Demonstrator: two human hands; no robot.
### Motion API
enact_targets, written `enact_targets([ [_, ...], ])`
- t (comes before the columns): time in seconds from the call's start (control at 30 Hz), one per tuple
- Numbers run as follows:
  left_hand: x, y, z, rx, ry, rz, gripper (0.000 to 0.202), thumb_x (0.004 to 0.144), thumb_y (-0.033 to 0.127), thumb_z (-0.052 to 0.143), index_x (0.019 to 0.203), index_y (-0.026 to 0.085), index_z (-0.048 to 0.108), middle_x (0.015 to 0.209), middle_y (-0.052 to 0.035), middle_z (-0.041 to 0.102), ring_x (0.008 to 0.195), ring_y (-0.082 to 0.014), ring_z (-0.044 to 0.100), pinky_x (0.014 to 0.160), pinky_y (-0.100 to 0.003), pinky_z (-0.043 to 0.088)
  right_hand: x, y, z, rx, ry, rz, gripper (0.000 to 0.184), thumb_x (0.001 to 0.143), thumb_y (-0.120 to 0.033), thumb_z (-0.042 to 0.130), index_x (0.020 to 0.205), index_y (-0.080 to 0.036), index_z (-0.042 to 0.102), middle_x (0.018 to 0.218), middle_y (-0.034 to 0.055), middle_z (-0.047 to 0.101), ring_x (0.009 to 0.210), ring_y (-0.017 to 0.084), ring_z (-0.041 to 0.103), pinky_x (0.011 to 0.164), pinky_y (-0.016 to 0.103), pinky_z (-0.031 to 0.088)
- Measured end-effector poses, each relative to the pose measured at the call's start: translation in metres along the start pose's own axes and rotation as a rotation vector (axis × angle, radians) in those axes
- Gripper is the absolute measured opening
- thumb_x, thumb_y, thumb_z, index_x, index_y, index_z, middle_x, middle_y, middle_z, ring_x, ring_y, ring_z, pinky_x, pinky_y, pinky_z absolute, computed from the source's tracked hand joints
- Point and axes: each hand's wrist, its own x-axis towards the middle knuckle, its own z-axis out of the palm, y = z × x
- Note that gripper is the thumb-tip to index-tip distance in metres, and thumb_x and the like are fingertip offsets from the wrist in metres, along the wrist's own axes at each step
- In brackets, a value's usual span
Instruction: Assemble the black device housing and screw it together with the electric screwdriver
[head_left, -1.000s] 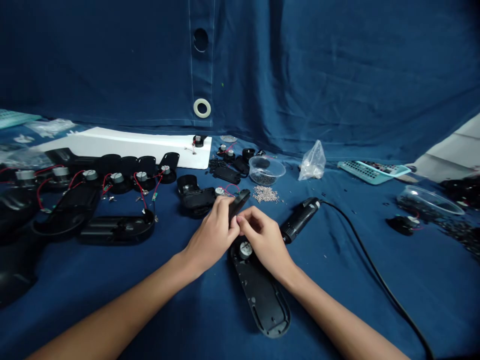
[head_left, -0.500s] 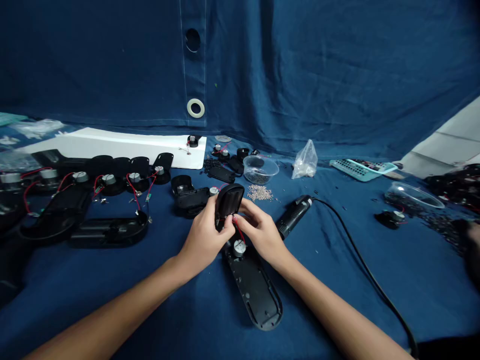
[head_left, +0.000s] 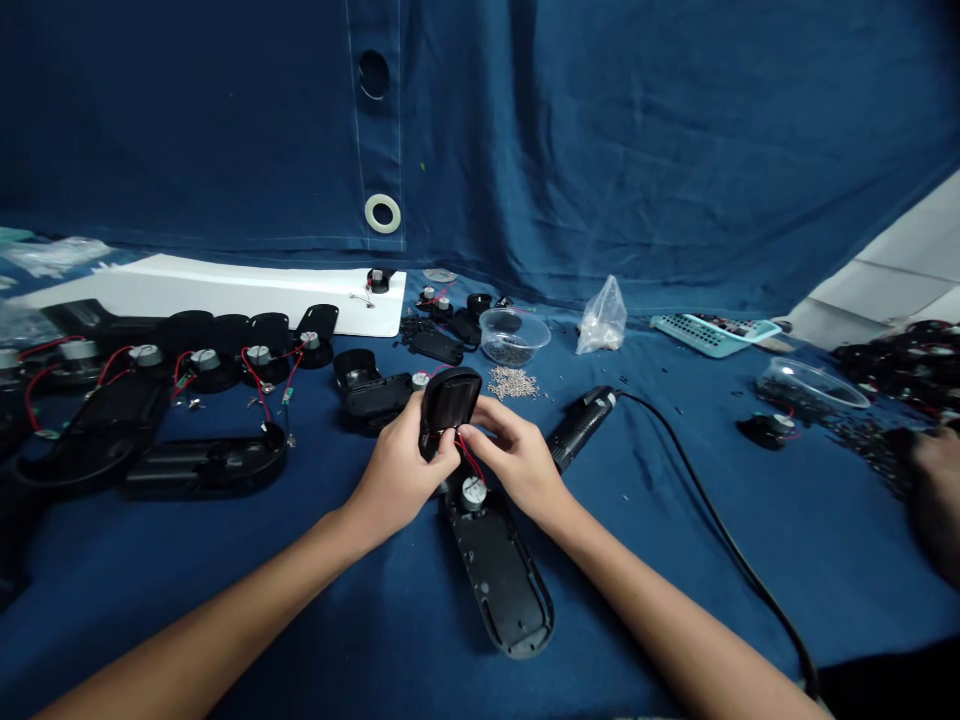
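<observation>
My left hand (head_left: 397,480) grips a small black plastic cover (head_left: 448,400) from below, holding it up with its dark face toward me. My right hand (head_left: 514,462) has its fingertips at the cover's lower right edge, beside a red wire (head_left: 471,460). That wire runs down to a silver motor (head_left: 473,492) fixed on a long black plastic shell (head_left: 499,585), which lies on the blue cloth under my hands. Where the wire enters the cover, my fingers hide it.
Several black shells with motors and red wires (head_left: 206,460) lie to the left, before a white board (head_left: 225,295). Ahead are a clear bowl of dark parts (head_left: 514,337) and a screw pile (head_left: 513,382). A corded black electric screwdriver (head_left: 581,428) lies right. A co-worker's hand (head_left: 934,470) is at far right.
The black cover has risen and turned its face toward me, with the red wire now showing below it. A co-worker's hand has come in at the right edge.
</observation>
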Motion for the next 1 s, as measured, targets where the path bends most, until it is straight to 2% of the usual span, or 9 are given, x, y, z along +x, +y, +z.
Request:
enact_targets([
  [0.43,-0.001,-0.002,0.000,0.018,-0.013,-0.019,0.020,0.082,0.019,0.052,0.101,0.014,0.053,0.089,-0.0050,0.064,0.079,-0.0159,0.060,0.069,-0.025,0.047,-0.002,0.003,-0.001,-0.015,0.028,-0.022,0.030,0.087,-0.027,0.060,0.116,-0.023,0.061,0.111,0.0023,0.068,0.104,0.016,0.064,0.098,0.032,0.050],
  [0.77,0.000,-0.001,0.002,0.051,0.008,-0.026,0.018,0.080,0.019,0.053,0.098,0.015,0.054,0.084,-0.0034,0.063,0.073,-0.0146,0.059,0.066,-0.024,0.046,-0.005,-0.001,0.004,-0.074,0.048,-0.021,0.025,0.089,-0.027,0.057,0.113,-0.022,0.060,0.108,0.0034,0.069,0.101,0.016,0.065,0.093,0.031,0.052],
  [1.0,-0.001,0.003,0.002,0.075,0.025,-0.100,0.020,0.076,0.019,0.055,0.095,0.015,0.055,0.080,-0.0024,0.064,0.068,-0.0143,0.059,0.062,-0.024,0.045,-0.008,-0.005,0.009,-0.148,0.093,-0.016,0.025,0.089,-0.024,0.054,0.113,-0.021,0.059,0.107,0.0042,0.068,0.100,0.016,0.065,0.091,0.030,0.052],
])
